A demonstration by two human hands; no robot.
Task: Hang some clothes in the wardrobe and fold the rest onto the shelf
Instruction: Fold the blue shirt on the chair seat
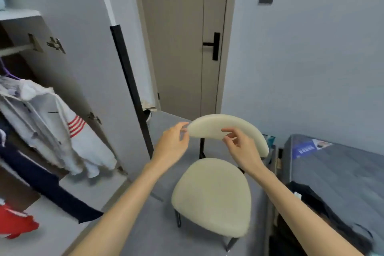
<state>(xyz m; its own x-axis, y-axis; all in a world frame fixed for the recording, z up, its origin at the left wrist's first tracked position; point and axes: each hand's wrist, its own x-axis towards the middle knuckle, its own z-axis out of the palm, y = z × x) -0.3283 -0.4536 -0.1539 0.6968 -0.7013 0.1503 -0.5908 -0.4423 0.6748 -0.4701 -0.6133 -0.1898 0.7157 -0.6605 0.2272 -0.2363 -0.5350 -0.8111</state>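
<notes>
— So, where are the hands?
— Both are raised over the chair (212,195). The left hand (173,144) is at the left end of the backrest (209,129), fingers loosely curled, holding nothing. The right hand (241,147) is before the backrest's middle, fingers relaxed, empty too.
— And the clothes?
— A white shirt (47,127) hangs in the open wardrobe (68,33) on the left; a dark garment (332,212) lies on the bed (342,164) at right.

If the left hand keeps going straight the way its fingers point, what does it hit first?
Probably the cream padded curved backrest of the chair: the left hand has its fingertips at the backrest's left end, though depth is unclear.
</notes>
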